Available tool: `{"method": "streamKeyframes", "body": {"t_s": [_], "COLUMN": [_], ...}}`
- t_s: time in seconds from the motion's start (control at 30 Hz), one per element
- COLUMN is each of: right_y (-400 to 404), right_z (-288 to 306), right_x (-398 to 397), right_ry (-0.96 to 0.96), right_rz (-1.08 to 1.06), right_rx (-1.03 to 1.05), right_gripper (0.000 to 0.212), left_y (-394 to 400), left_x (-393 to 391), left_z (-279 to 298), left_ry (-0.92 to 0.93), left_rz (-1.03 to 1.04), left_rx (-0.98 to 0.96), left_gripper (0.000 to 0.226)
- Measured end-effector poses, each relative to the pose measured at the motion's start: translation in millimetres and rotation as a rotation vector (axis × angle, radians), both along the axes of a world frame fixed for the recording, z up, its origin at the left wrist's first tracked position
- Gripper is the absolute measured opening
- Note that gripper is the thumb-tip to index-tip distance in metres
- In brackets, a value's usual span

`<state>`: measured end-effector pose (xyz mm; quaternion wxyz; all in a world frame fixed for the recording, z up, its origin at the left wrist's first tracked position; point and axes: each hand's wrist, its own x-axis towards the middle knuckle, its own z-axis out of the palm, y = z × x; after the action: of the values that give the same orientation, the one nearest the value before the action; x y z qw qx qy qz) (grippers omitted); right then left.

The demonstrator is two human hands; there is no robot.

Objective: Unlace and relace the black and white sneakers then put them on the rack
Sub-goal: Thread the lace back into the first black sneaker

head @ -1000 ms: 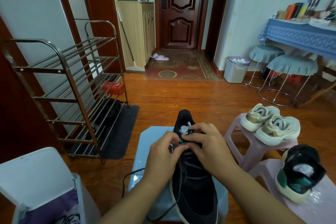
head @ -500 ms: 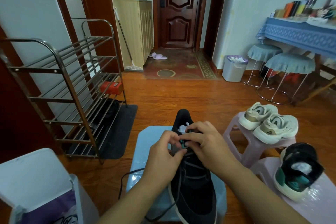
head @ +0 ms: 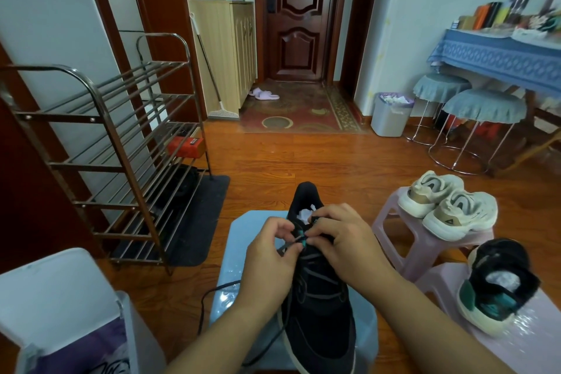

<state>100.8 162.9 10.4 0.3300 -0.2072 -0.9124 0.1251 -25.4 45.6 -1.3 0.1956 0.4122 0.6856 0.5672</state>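
- Head view: a black sneaker with a pale sole lies toe toward the camera on a light blue stool, between the person's forearms.
- The left hand has its fingers pinched shut on the dark lace near the top eyelets; a loose length trails off the stool's left edge.
- The right hand is closed on the tongue and collar beside a teal loop, steadying it.
- Lower rows look crossed already, so I judge relacing to be near the top.
- Next move likely calls for threading the tip through the remaining eyelet and drawing out the slack evenly.
- The second sneaker waits on a pink stool; the rack stands to the left.
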Motion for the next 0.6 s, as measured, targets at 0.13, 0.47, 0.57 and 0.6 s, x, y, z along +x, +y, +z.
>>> {"method": "streamKeyframes", "body": {"t_s": [0.13,0.47,0.57,0.6], "right_y": [-4.9,51.4,21.5,8.1], "right_z": [9.5,27.7,37.0,42.5], "right_x": [0.5,71.4,46.3,36.9], "right_ry": [-0.048,1.295,0.398,0.129], "right_rz": [0.046,-0.139,-0.211,-0.212], "right_rx": [-0.122,-1.819,-1.109,-0.785], "right_gripper": [0.009,0.016,0.009,0.007], "left_y": [0.5,-0.8,-1.7,-2.9], "left_x": [-17.9,-23.4,-30.9,-33.2], "left_z": [-0.7,4.9,12.4,15.4], "left_ry": [0.133,0.102,0.073,0.084], "left_rz": [-0.201,-0.258,-0.29,-0.312], "left_rx": [-0.045,-0.108,-0.147,-0.165], "left_gripper": [0.053,0.06,0.065,0.066]}}
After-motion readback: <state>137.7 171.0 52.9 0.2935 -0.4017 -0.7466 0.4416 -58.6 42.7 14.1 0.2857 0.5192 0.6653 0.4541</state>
